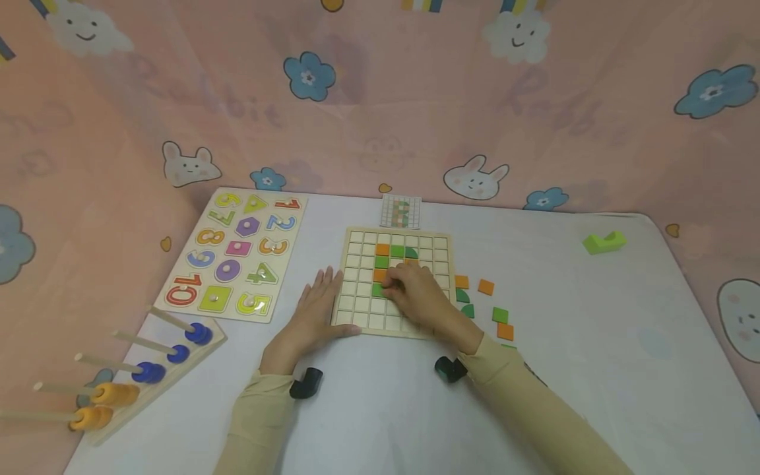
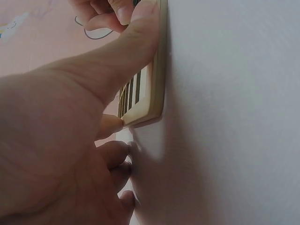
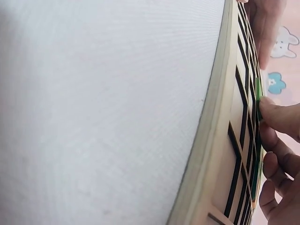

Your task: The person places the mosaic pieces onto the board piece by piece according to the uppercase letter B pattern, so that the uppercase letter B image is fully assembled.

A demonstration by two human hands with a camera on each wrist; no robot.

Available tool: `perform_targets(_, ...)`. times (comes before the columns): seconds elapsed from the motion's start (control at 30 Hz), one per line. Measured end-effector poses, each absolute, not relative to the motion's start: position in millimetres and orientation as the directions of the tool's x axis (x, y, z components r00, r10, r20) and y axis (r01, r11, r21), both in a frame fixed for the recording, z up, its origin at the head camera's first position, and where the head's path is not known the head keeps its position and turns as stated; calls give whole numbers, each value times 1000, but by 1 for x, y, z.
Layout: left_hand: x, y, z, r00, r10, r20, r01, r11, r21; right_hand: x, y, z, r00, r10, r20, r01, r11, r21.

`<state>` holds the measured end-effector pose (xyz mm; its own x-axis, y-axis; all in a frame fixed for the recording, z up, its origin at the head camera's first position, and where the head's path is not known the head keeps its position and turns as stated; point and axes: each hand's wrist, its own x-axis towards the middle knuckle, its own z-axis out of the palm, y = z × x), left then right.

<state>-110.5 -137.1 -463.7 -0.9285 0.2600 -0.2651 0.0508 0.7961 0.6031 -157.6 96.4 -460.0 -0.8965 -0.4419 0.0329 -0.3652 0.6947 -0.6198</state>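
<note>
Green tile [image 1: 377, 290] just left of the bent-fingered right grip [image 1: 418, 293] — pinched or not, I cannot tell
It lies in the board's [image 1: 364, 288] grid — left grip [image 1: 311, 313], relaxed, farther off at the left edge

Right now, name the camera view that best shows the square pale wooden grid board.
The head view: nearly the whole wooden grid board shows from above. The left wrist view catches a corner section; the right wrist view, a steeply slanted strip.
</note>
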Motion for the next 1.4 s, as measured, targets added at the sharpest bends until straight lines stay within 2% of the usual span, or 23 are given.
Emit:
perform_targets(0.37,-110,-136,-464,-929,258,-265,53,801,596,-154,110,-456,-919,-393,-22,-282,696,-660)
perform_targets(0.53,-110,-136,-465,-929,261,-261,57,801,596,-157,135,-461,-923,-384,3,-289,692,-662)
perform_targets(0.93,-109,-136,-463,-925,258,-279,48,807,588,-153,197,-461,-958,-280,-69,-159,713,-683)
perform_targets(1.2,-110,-136,-463,-926,257,-277,50,810,584,-151,223,-464,-956,-292,-17,-203,706,-678)
perform_targets(1.4,-110,-136,-463,-927,256,-274,50,809,585,-148,226,-463,-963,-266,-49,-167,726,-667)
